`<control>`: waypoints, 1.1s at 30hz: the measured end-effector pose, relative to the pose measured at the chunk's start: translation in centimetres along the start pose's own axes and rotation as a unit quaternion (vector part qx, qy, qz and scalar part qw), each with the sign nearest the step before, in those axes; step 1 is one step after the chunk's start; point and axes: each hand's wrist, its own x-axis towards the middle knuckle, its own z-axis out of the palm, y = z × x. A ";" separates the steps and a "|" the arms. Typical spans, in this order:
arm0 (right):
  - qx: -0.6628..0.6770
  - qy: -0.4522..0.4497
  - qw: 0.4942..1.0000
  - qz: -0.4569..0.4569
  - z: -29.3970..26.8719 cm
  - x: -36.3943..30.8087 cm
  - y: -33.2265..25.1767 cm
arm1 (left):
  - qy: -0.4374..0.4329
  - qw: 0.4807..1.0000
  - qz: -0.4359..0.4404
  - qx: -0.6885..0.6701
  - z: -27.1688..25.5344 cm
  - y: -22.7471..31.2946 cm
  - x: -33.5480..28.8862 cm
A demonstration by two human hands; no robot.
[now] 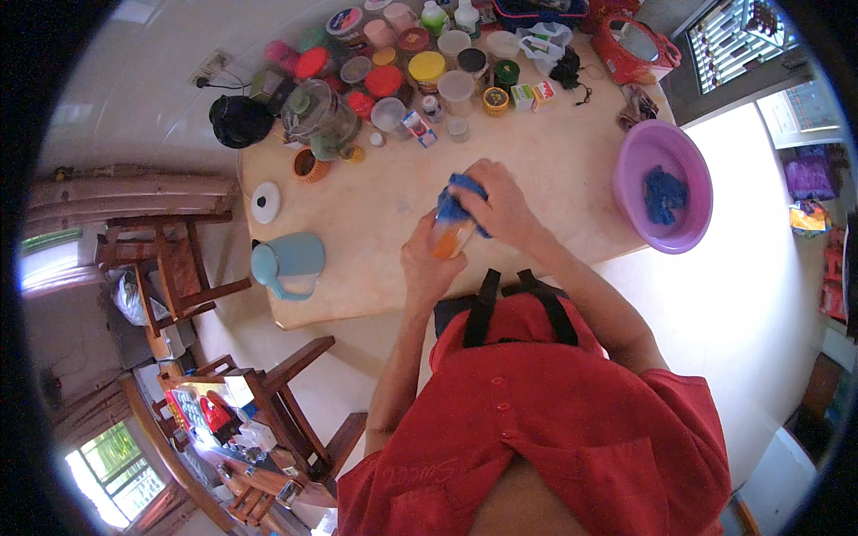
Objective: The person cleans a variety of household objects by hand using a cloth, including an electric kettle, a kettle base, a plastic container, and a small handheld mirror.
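Centrally, near the front edge of the desk, the left hand was curled around the lower part of a clear-and-orange container, which was tilted above the surface. The right hand gripped a blue cloth and pressed it against the container's upper end. A dense group of lidded jars occupied the rear of the desk, including a yellow-lidded jar; a small upright box stood at the front of this group. At the rear left, a large glass vessel stood beside a black bundle, with a brown ribbed cup just in front. A white lid lay near the left edge, and a light-blue pitcher stood near the front left corner. On the right, a purple basin containing a blue rag overlapped the right edge; a red basket stood at the rear right corner. Bare surface separated the hands from the jars behind, the pitcher to the left and the basin to the right. The front edge ran close to the wearer's body, and a wooden chair stood beyond the left edge.
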 end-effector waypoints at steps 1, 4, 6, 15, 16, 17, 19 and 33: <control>-0.002 0.000 1.000 0.002 0.2 0.5 2.2 | 0.009 1.000 0.022 0.003 -0.3 0.4 -0.1; 0.013 0.024 0.999 0.046 -0.6 1.6 8.6 | 0.009 0.993 0.093 0.074 -1.0 0.6 -0.1; 0.104 0.008 0.985 0.141 -1.6 1.7 10.1 | -0.007 0.997 0.069 0.032 -1.3 0.9 -0.6; 0.102 0.155 0.982 -0.022 0.8 -1.3 0.2 | -0.039 0.999 -0.001 0.029 -0.7 1.0 0.6; 0.096 0.195 0.974 -0.063 0.7 -1.3 0.3 | -0.049 0.998 -0.018 -0.031 -0.9 1.0 0.5; 0.079 0.177 0.978 -0.080 0.1 -0.9 1.0 | -0.052 0.998 -0.014 -0.029 -1.3 1.2 0.7; 0.040 0.199 0.978 -0.046 -0.6 0.0 4.0 | -0.030 0.955 -0.028 -0.295 -1.5 1.5 0.7; 0.045 0.173 0.977 -0.116 2.6 -2.1 0.2 | 0.069 0.862 -0.141 -0.482 -1.0 0.5 2.1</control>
